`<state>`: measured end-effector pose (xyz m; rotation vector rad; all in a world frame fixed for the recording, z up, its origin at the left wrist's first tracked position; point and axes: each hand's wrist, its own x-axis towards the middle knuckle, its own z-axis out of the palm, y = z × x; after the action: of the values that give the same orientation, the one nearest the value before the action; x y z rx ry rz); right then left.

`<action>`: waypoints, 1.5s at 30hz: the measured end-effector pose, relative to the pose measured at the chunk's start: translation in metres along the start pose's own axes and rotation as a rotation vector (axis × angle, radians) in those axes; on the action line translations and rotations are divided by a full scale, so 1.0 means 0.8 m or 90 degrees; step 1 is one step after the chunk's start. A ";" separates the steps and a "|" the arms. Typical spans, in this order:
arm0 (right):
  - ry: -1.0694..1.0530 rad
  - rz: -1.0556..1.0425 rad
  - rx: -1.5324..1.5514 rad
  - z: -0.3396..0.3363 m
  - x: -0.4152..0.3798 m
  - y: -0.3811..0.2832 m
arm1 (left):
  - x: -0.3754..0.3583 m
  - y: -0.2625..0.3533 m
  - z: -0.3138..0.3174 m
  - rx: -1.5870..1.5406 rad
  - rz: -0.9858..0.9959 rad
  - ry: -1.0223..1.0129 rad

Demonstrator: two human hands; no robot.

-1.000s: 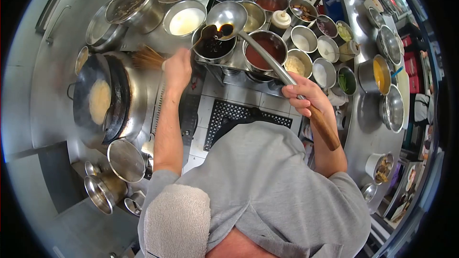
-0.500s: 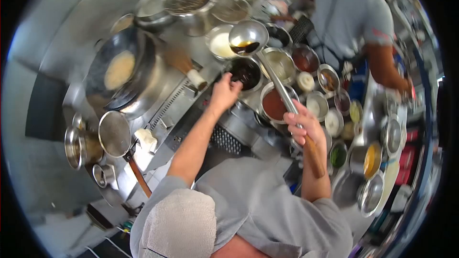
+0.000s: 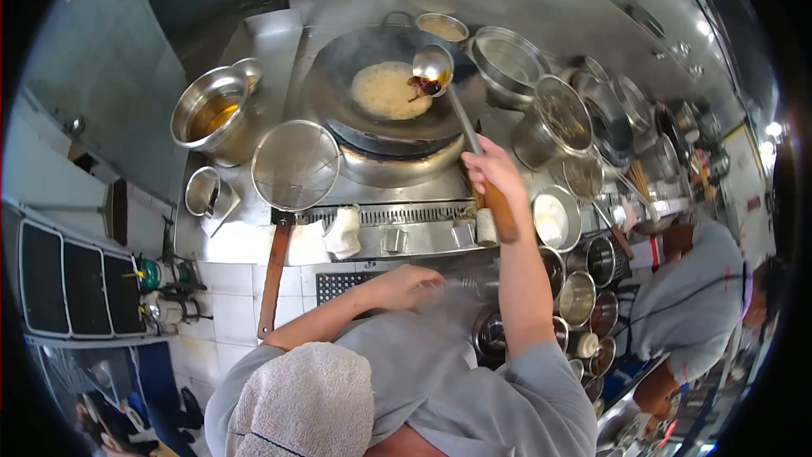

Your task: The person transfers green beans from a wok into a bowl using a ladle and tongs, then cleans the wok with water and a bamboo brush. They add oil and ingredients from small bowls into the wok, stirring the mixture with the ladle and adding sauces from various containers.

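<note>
My right hand [image 3: 497, 171] is closed around the handle of a long ladle [image 3: 463, 118]. The ladle's metal bowl tilts over the right side of a wok [image 3: 338, 76], and dark, reddish-brown stuff hangs at its lip. Inside the wok, pale bubbling liquid [image 3: 381, 91] fills the middle, with haze above it. Low in front of my apron is my left hand [image 3: 410, 286], its fingers bent and smeared by motion. Whether anything is in them I cannot make out. A round strainer [image 3: 296, 165] with a brown wooden handle lies left of the wok.
On the left stand a steel pot of amber oil [image 3: 190, 123] and a small cup [image 3: 205, 192]. White cloths [image 3: 342, 233] lie along the front edge. Several pots and sauce bowls, including a white-filled bowl [image 3: 554, 218], crowd the right. A co-worker [image 3: 689, 296] stands farther right.
My right hand has carried the ladle from the sauce bowls to the wok and tipped it. My left hand has moved from the dark bowl to before my apron. The view has turned left.
</note>
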<state>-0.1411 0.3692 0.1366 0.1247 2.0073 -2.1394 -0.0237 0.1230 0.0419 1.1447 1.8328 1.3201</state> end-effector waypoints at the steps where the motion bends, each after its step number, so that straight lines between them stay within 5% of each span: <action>1: -0.011 0.019 -0.087 0.015 0.024 0.003 | -0.005 -0.003 -0.013 0.000 -0.009 0.025; 7: -0.079 0.110 -0.174 0.009 0.027 -0.004 | -0.045 0.005 -0.088 0.004 -0.039 0.228; 10: 0.015 0.058 -0.272 0.038 0.062 0.006 | -0.022 0.004 -0.111 0.033 0.021 0.306; 14: -0.114 0.123 -0.119 0.022 0.043 -0.013 | 0.019 0.022 -0.144 0.236 0.110 0.409; 18: -0.054 0.096 -0.263 0.004 0.034 -0.010 | 0.063 0.047 -0.178 0.397 0.137 0.563; 24: -0.136 0.087 -0.106 -0.010 0.049 -0.007 | 0.116 0.020 -0.199 0.565 -0.073 0.469; 30: 0.065 0.008 -0.236 -0.004 0.034 0.019 | 0.143 -0.039 -0.196 0.485 -0.031 0.511; 34: -0.059 0.063 -0.027 0.013 0.042 0.022 | 0.158 -0.014 -0.178 0.449 -0.016 0.588; 39: 0.013 -0.004 -0.204 0.028 0.022 0.008 | 0.157 -0.010 -0.166 0.468 -0.098 0.569; 45: -0.108 0.110 0.065 -0.012 0.034 0.005 | 0.154 -0.009 -0.165 0.450 -0.080 0.568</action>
<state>-0.1680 0.3762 0.1268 0.1234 1.7287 -2.0700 -0.1927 0.1758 0.0798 0.7389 3.1397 1.2275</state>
